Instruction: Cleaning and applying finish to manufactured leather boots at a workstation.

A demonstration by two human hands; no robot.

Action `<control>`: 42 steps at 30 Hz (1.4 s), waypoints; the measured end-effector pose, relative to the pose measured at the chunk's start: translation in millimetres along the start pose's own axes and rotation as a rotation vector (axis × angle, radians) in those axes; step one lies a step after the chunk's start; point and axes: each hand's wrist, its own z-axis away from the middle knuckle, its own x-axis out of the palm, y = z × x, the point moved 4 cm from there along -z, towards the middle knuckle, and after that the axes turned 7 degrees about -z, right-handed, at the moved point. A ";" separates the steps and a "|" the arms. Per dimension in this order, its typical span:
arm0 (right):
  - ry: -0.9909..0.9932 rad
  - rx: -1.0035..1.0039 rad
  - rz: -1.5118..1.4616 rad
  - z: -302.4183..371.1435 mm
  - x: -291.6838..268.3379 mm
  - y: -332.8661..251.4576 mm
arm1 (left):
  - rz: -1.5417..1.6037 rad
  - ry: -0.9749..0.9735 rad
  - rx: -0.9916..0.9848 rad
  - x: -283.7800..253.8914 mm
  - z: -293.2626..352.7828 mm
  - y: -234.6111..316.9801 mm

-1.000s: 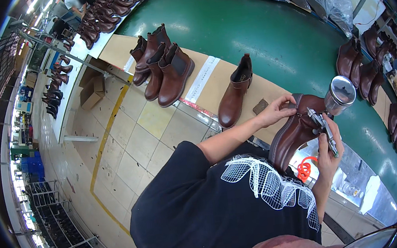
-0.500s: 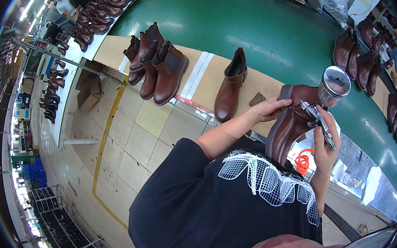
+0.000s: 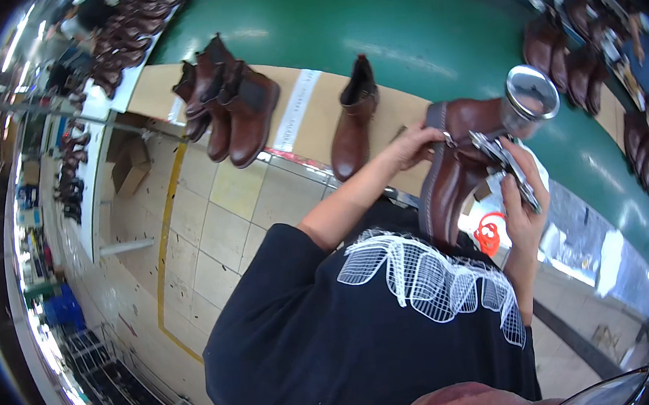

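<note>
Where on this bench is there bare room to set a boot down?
The green belt beyond the single boot lies bare, as does the tan board between it and the boot cluster. Around both hands, held boot and metal can, it is crowded.

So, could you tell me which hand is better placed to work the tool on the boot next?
The right hand: it already grips the metal tool, whose tip sits at the boot. The left hand is busy steadying the boot's upper edge.
</note>
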 end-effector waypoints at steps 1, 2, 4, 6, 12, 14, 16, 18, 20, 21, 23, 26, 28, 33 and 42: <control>-0.002 0.018 -0.011 -1.4 0.4 -0.4 | 0.012 -0.010 0.010 -1.2 0.8 1.6; -0.004 0.036 -0.023 -1.4 0.5 -1.1 | 0.024 -0.019 0.019 -2.9 1.1 2.3; -0.008 0.061 -0.051 -2.1 0.6 2.7 | 0.039 -0.055 0.017 -5.6 4.6 5.8; -0.002 0.070 -0.029 -1.6 -2.1 5.3 | 0.061 -0.119 -0.005 -5.9 3.7 7.6; 0.022 0.066 -0.053 2.2 -6.8 8.7 | -0.022 -0.196 -0.019 4.3 12.5 17.9; 0.020 0.063 -0.050 2.1 -7.2 9.5 | -0.007 -0.184 -0.029 5.4 11.5 16.5; 0.017 0.059 -0.047 1.8 -7.2 9.2 | 0.007 -0.171 -0.037 5.2 9.1 14.3; 0.021 0.076 -0.046 1.4 -6.8 9.0 | 0.007 -0.135 -0.016 4.0 5.9 12.1; 0.024 0.076 -0.047 1.1 -7.0 9.0 | 0.032 -0.122 0.011 7.6 4.7 11.5; 0.027 0.074 -0.048 1.0 -7.4 8.9 | 0.058 -0.110 0.040 10.1 4.2 13.7; 0.033 0.079 -0.057 0.8 -8.5 8.4 | 0.071 -0.137 0.018 13.7 5.3 20.1; 0.037 0.072 -0.061 0.3 -10.9 8.4 | 0.062 -0.160 0.003 11.9 3.1 23.8; 0.042 0.066 -0.052 -0.2 -13.0 8.1 | 0.038 -0.161 0.003 13.4 3.7 28.4; 0.062 0.044 -0.084 -1.0 -18.4 9.5 | -0.025 -0.089 0.011 25.4 8.5 41.8; 0.129 0.044 0.001 2.3 -29.0 10.9 | -0.096 0.003 0.144 37.8 11.3 64.2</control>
